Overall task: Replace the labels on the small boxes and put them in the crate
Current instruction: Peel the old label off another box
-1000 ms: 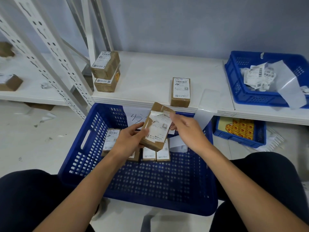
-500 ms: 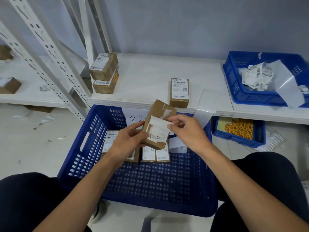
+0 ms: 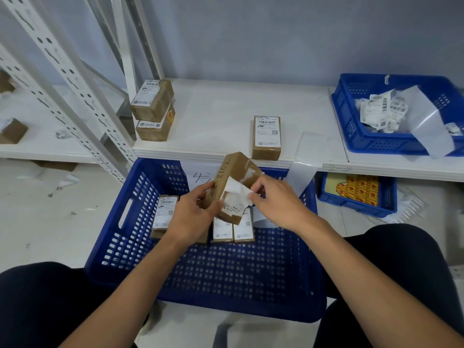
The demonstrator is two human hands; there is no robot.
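Head view: above the far half of the large blue perforated plastic crate (image 3: 226, 310), the left hand (image 3: 193, 214) grips a small brown cardboard box (image 3: 232, 172) by its lower end, fingers curled round its side. The box is tilted, its top end leaning away toward the crate's far wall. The right hand (image 3: 278, 204) pinches a white paper label (image 3: 237, 193) whose upper part is lifted off the box face while its lower part is stuck down.

Inside the crate, against its far side, labelled brown boxes (image 3: 233, 228) lie flat in a row. Behind the crate, a white shelf (image 3: 221, 109) carries one labelled brown box (image 3: 266, 136) and, to the left, a stack of two brown boxes (image 3: 153, 109). Right of the crate and on the shelf, a smaller blue basket (image 3: 364, 141) holds crumpled labels.
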